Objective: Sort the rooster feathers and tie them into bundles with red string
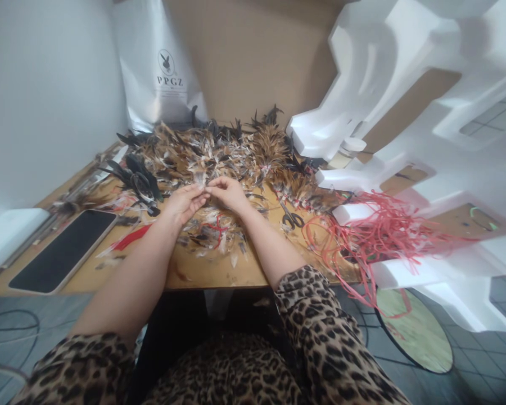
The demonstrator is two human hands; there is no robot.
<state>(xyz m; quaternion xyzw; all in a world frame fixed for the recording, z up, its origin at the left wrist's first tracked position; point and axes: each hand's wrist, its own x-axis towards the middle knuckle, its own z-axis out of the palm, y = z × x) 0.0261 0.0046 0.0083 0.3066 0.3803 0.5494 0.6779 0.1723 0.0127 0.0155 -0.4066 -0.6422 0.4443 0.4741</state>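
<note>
My left hand (184,202) and my right hand (226,192) meet fingertip to fingertip over a heap of brown, black and white feathers (219,152) on a wooden table (219,273). Both hands pinch a small pale tuft of feathers (202,181) between them. Loose feathers with bits of red thread (213,228) lie under my wrists. My sleeves are leopard print.
A black phone (63,250) lies at the left. Black scissors (292,217) sit right of my right hand, beside a tangle of red strings (375,236). White foam blocks (425,112) crowd the right; a silver bag (160,73) stands behind. A red strip (130,238) lies near my left forearm.
</note>
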